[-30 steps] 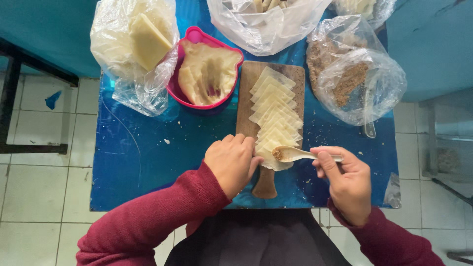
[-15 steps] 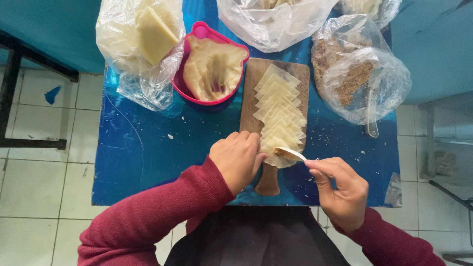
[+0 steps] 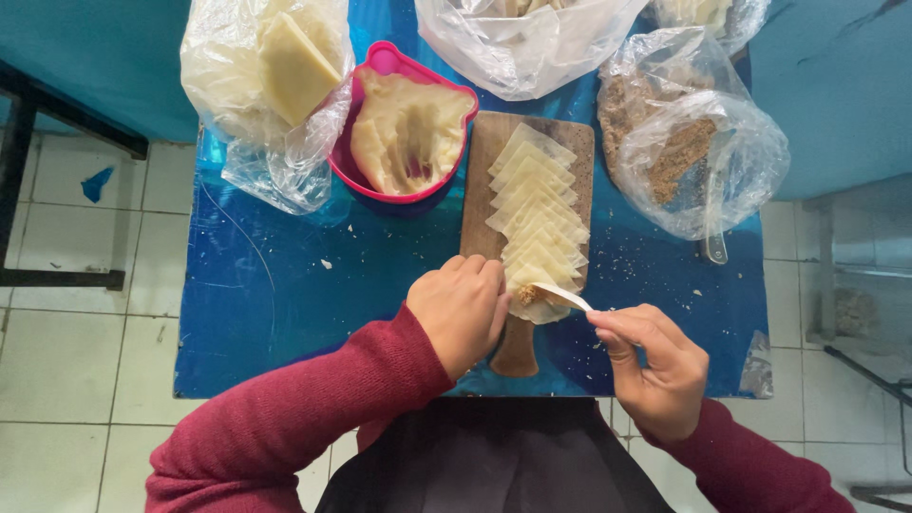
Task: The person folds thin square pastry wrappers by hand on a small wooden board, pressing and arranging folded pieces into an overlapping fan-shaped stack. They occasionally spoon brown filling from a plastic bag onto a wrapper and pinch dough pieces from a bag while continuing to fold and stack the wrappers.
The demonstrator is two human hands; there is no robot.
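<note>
Left hand [image 3: 461, 309] curled, fingers pinning nearest wrapper [image 3: 532, 296] flat on board [image 3: 482, 190] so it stays put. Right hand [image 3: 655, 366] pinches spoon [image 3: 562, 296], tip over wrapper with brown filling (bag [image 3: 698, 142] upper right). Pink bowl [image 3: 404, 128] beside board.

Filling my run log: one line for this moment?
left hand: on bottom wrapper | right hand: holds spoon over it | wooden board

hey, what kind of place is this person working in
Probably a small home or stall food-prep spot: a blue plastic-covered table on a white tiled floor, a wooden paddle board lined with pale square dough wrappers, and clear plastic bags of ingredients.
</note>
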